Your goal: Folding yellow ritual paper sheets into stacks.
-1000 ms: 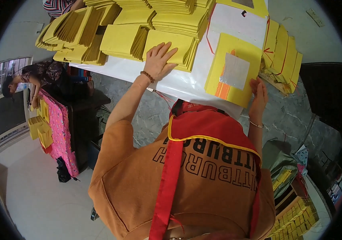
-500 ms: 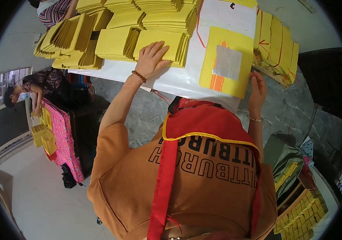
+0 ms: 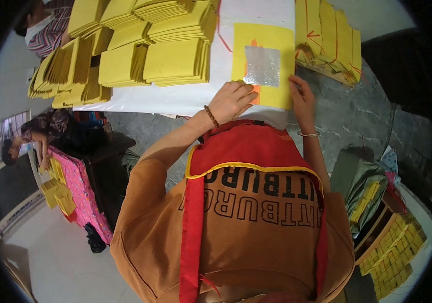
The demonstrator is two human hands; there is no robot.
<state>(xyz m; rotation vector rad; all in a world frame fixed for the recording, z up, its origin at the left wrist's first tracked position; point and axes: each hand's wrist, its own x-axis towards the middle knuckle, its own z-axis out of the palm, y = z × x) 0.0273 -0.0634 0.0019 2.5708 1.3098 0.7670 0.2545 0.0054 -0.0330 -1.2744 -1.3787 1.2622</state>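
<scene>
A yellow paper sheet [image 3: 281,96] lies on the white-covered table, with a silver foil square [image 3: 262,65] and an orange print on it. My left hand [image 3: 232,102], wearing a brown bead bracelet, rests on the sheet's near left part. Its fingers are stretched over the orange strip below the foil. At the sheet's right edge is my right hand [image 3: 303,101], fingers a little bent and apart, with nothing seen in it. Whether it touches the edge is unclear. Left of the sheet stand stacks of folded yellow paper [image 3: 175,60].
Tied yellow paper bundles [image 3: 327,38] stand beyond the table's right side. More yellow bundles [image 3: 393,257] sit at lower right near a green bag [image 3: 362,192]. A person [image 3: 39,136] works at a pink-covered table [image 3: 79,187] on the left; another person [image 3: 46,30] is at far left.
My left hand has moved right, from the folded paper stack onto the sheet with the foil. My right hand remains by the sheet's right edge. The whole view has shifted slightly.
</scene>
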